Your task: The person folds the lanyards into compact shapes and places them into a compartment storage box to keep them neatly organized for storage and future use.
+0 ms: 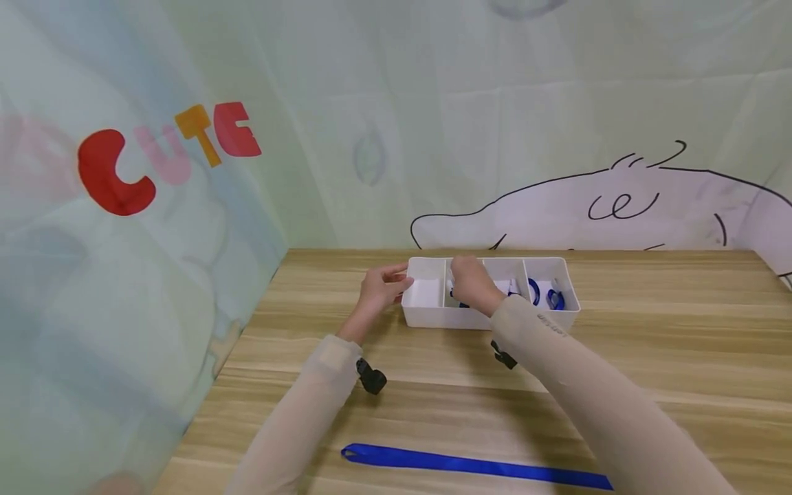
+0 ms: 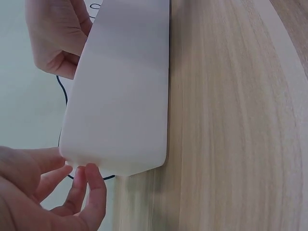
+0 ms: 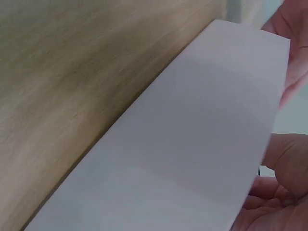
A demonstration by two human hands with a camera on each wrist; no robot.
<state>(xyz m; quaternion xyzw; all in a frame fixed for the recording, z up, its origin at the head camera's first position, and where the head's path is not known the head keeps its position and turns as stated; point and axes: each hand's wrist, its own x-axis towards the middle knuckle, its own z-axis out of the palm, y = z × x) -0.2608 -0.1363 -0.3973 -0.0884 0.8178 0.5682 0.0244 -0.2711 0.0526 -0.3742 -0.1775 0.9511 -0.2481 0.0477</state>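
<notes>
A long white divided box [image 1: 454, 318] stands near the back of the wooden table. At its left end is my left hand [image 1: 380, 287]; in the left wrist view the left hand [image 2: 57, 192] touches the end wall with its fingertips, not wrapped round it. My right hand [image 1: 475, 283] reaches from above into the second compartment from the left, fingers bent downward. Its fingertips are hidden behind the front wall, so whether they hold something cannot be seen. Dark blue bits show beside it. In the right compartment lie blue rings [image 1: 555, 299].
A flat blue ribbon [image 1: 470, 465] with a looped left end lies across the near part of the table [image 1: 433, 405]. Behind the table hangs a printed curtain [image 1: 383, 124]. A small black device sits on each wrist.
</notes>
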